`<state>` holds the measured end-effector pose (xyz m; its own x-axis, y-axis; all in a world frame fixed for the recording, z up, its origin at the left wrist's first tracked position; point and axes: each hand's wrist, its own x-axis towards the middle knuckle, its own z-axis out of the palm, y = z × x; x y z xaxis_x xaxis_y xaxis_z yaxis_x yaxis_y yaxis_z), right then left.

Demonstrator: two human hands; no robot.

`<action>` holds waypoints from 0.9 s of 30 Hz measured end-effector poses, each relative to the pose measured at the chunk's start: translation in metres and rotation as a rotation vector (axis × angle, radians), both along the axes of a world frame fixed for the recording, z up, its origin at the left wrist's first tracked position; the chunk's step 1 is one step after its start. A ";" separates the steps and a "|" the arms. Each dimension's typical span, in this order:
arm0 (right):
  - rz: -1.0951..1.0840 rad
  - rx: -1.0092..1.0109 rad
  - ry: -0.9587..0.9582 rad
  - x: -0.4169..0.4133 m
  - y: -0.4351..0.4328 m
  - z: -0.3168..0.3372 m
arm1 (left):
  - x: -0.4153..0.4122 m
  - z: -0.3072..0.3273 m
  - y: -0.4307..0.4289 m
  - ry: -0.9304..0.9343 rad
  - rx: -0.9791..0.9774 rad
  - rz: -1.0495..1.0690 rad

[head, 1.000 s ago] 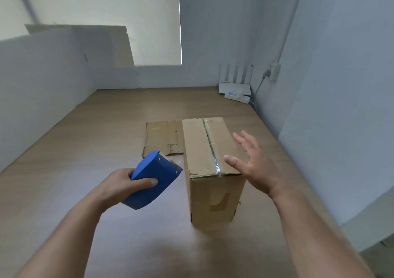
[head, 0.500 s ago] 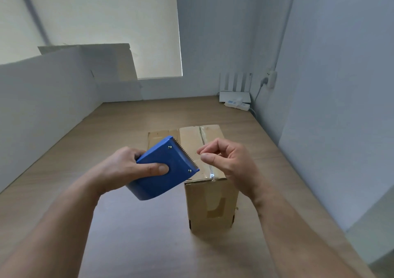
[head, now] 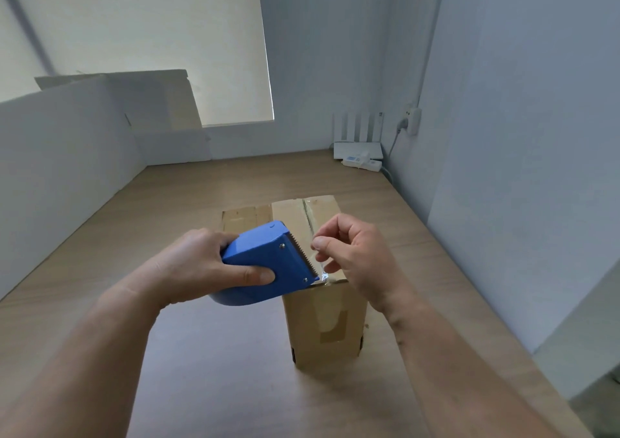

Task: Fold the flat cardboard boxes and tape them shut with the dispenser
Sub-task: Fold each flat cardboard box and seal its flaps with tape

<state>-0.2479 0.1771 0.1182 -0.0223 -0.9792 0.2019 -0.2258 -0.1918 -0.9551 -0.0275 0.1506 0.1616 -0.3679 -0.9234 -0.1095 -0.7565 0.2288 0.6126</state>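
One folded cardboard box (head: 323, 323) stands upright on the wooden table (head: 201, 370), right of centre, with a taped seam along its top. One blue tape dispenser (head: 265, 263) hovers over the box's near top edge, and the left hand (head: 194, 266) grips its body. The right hand (head: 355, 256), fingers curled, pinches the clear tape (head: 322, 275) at the toothed blade. One flat cardboard piece (head: 245, 217) lies just behind the box. One white router (head: 357, 142) and one power strip (head: 362, 163) sit in the far corner.
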 end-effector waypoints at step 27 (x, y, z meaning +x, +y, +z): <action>-0.351 0.331 -0.054 -0.068 0.014 -0.042 | 0.064 0.023 -0.024 -0.393 0.391 0.216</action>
